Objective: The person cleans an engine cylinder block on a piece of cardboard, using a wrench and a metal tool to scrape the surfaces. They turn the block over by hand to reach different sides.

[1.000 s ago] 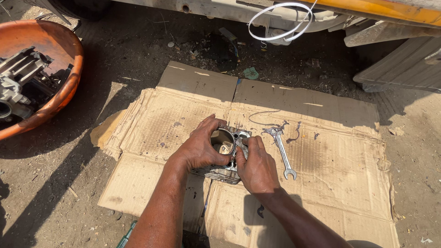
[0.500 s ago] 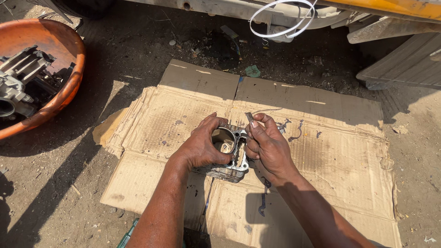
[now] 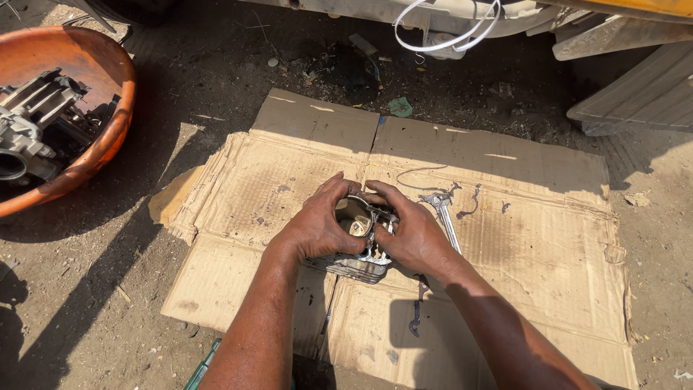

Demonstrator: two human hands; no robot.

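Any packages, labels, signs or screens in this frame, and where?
Flattened brown cardboard box: spread on the dirt ground under both hands, creased panels, oil-stained, no label visible.
Small green scrap, maybe a wrapper: on the dirt beyond the cardboard's far edge, crumpled; too small to tell more.
No labels, signs or screens in view.

hard, bright sunlight falls on the scene and the picture is sharp nearly throughout. the flattened cardboard is lit pale and a little washed out, with its creases and stains crisp. deep shadow lies across the dirt ground at the top, under the vehicle, and a dark band runs over the lower left. the forearms throw small hard shadows onto the cardboard below them. the finned metal part glints. the orange basin glows along its sunlit rim. straight lines bend slightly toward the frame edges.
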